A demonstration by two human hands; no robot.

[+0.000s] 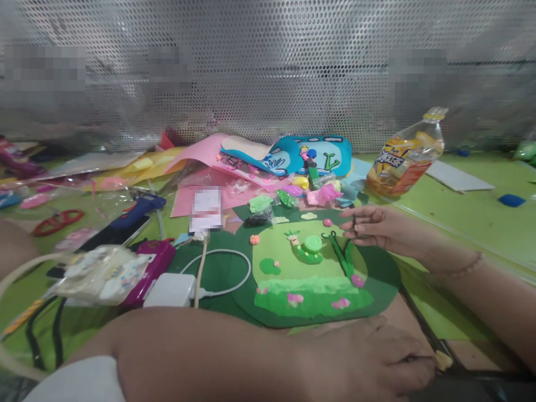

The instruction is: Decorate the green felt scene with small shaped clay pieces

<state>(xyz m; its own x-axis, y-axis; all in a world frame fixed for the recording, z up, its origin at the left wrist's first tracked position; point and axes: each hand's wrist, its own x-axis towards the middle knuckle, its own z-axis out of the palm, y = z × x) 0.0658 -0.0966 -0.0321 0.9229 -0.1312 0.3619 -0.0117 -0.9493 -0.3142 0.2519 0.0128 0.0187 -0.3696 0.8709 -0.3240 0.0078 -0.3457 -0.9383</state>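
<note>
My left arm reaches across the bottom, and my left hand (377, 354) has its fingers closed, a small pale yellow piece (444, 360) at their tips. From the right comes my right hand (371, 228), pinching a small dark piece (355, 223) over the upper right of a green clay picture (272, 224). That picture shows a snail with a round light-green shell (312, 244), a green stem (341, 254) with dark curled tips, small flowers and a grass strip (314, 301). Dark green card (383, 279) lies under it.
A tilted plastic bottle (404, 159) stands back right. Bagged clay (322, 195) and a blue picture (339, 153) lie behind. At left are a blue glue gun (140, 213), red scissors (58, 222), a white charger (170, 290) with cables, and a magenta case (153, 268).
</note>
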